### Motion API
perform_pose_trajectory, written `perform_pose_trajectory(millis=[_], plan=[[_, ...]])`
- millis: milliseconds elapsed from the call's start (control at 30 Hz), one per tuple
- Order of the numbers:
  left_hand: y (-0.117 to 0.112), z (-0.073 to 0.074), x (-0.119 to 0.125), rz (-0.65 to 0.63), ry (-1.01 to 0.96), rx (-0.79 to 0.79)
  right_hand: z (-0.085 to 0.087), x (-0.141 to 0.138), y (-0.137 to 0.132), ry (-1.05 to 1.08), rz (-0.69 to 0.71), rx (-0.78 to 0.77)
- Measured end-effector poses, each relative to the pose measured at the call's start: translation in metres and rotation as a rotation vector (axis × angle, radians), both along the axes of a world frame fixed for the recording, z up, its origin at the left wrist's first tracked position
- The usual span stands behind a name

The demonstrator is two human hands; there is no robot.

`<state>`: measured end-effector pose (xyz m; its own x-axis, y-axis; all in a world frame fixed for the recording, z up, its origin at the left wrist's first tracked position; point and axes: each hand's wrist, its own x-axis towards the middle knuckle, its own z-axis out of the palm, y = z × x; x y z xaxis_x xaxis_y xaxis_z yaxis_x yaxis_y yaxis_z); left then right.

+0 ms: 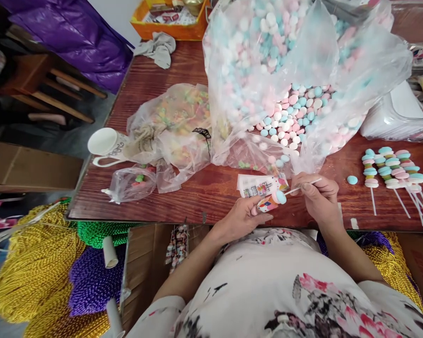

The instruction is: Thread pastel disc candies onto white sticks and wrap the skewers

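My left hand [248, 215] pinches a pale blue round candy [280, 197] together with a small printed wrapper [267, 203] at the table's near edge. My right hand [319, 196] is closed on a thin white stick [305, 186] whose tip points at the blue candy. Just behind the hands lies a printed paper card [256, 185]. A big clear plastic bag [373, 61] of pink, blue and white candy discs [296, 112] lies open behind them. At the right lie several finished sticks threaded with candies [391, 169], and one loose blue candy [352, 180] beside them.
A white mug [104, 143] lies on its side at the left of the red-brown table [183, 188], next to crumpled plastic bags [172, 126] with small coloured sweets. An orange tray [169, 28] and grey cloth [160, 47] sit far back. Gold, green and purple bead strands [45, 267] pile below.
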<state>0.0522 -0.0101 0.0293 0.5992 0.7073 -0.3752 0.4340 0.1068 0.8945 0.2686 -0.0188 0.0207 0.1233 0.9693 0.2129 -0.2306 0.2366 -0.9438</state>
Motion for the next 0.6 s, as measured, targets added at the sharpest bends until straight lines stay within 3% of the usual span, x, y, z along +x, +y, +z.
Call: perform_pose_trajectory(millis=[267, 367, 433, 533, 600], plan=[[-0.004, -0.007, 0.013, 0.196, 0.065, 0.150, -0.002, -0.014, -0.004, -0.127, -0.130, -0.050], [-0.003, -0.010, 0.014, 0.265, -0.009, 0.106, -0.001, -0.010, -0.007, -0.132, -0.044, 0.017], [-0.003, -0.013, 0.014, 0.263, -0.090, -0.003, -0.001, -0.003, -0.008, -0.137, 0.052, 0.055], [-0.004, -0.016, 0.012, 0.173, -0.186, -0.161, 0.000, 0.007, -0.004, -0.132, 0.197, 0.057], [-0.004, -0.015, 0.011, 0.108, -0.180, -0.143, 0.001, 0.012, 0.000, -0.126, 0.277, 0.051]])
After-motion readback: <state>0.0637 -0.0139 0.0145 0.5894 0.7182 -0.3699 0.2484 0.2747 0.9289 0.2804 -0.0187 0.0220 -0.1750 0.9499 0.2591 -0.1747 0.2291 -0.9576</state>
